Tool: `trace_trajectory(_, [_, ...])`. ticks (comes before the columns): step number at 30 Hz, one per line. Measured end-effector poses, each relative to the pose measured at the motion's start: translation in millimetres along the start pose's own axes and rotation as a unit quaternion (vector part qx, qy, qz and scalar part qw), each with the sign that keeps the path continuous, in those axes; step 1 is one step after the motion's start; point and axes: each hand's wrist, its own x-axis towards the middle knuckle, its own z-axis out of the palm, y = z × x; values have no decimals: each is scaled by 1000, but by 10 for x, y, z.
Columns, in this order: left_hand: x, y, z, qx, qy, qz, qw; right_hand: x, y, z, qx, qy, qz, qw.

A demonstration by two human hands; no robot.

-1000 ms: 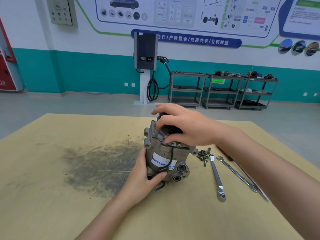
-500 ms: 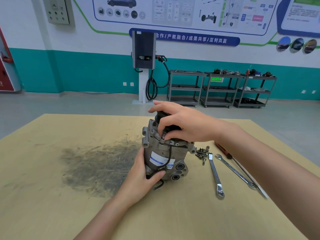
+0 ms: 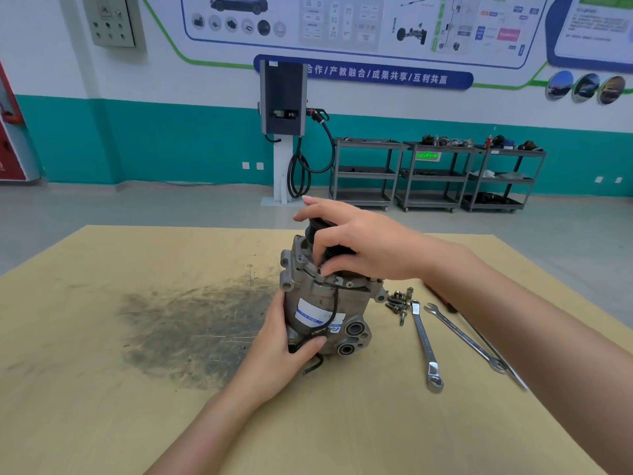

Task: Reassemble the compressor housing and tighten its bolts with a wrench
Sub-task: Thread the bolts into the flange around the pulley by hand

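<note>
The compressor housing [image 3: 325, 303] stands upright near the middle of the wooden surface [image 3: 102, 406], its long axis vertical, black pulley end [image 3: 317, 231] uppermost and two round ports facing the camera low on its right. The right hand [image 3: 356, 245] covers most of the pulley, its grip curled, thumb and forefinger pinched together at the top flange; what they pinch is too small to make out. The left hand [image 3: 284, 351] wraps the lower left of the body, grip clamped on it, hiding that side and part of a black wire [image 3: 313, 366]. Just right of the housing lies a small heap of bolts [image 3: 399, 301], then two wrenches [image 3: 426, 344] and a red-handled tool partly hidden behind the right forearm. A dark smear [image 3: 191, 330] stains the surface to the left.
</note>
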Motion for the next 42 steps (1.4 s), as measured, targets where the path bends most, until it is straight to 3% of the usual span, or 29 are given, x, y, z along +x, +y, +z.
trace_trajectory(4, [-8, 13, -3, 3, -1, -8, 1000, -5, -42, 64, -44, 14, 4, 999])
trace_trajectory(10, [-20, 26, -4, -4, -8, -15, 1000, -24, -13, -29, -3, -12, -7, 1000])
trace_trajectory(16, [-15, 31, -4, 0, -2, -17, 1000, -17, -66, 99, -44, 29, 1, 999])
trace_trajectory(22, [-21, 44, -5, -6, -4, -20, 1000, -26, -4, -8, 10, -8, -6, 1000])
trace_trajectory(29, [-22, 66, -7, -3, -2, -21, 1000, -20, -49, 102, -39, 37, -4, 999])
trace_trajectory(34, [-22, 58, -12, -2, -1, -21, 1000, -23, 4, -16, 15, -11, -7, 1000])
trace_trajectory(42, [-25, 74, -12, -1, -2, -22, 1000, -19, -54, 73, -44, 22, -7, 999])
